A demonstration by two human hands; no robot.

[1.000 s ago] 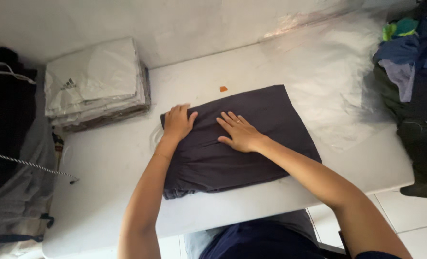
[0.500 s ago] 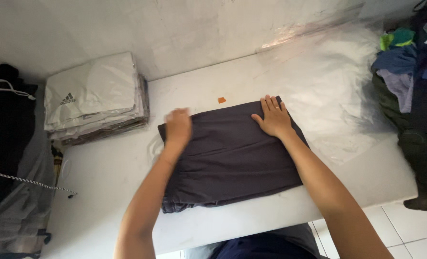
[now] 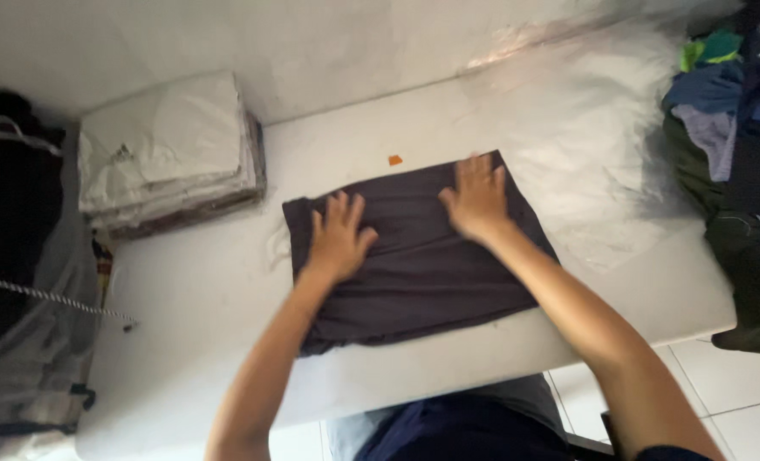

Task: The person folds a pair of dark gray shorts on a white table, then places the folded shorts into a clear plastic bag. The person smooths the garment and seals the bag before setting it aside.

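White table (image 3: 201,316) against a pale wall, tiled floor below. Dark folded garment (image 3: 423,256) lies flat mid-table. Left hand (image 3: 339,239) & right hand (image 3: 476,198) both flat on it, fingers spread, palms down, gripping nothing. Stack of flat white plastic-wrapped packs (image 3: 166,158) sits at rear left, w/ small dark logo. Tiny orange scrap (image 3: 394,160) just behind garment. Heap of mixed clothes (image 3: 739,128) at right edge.
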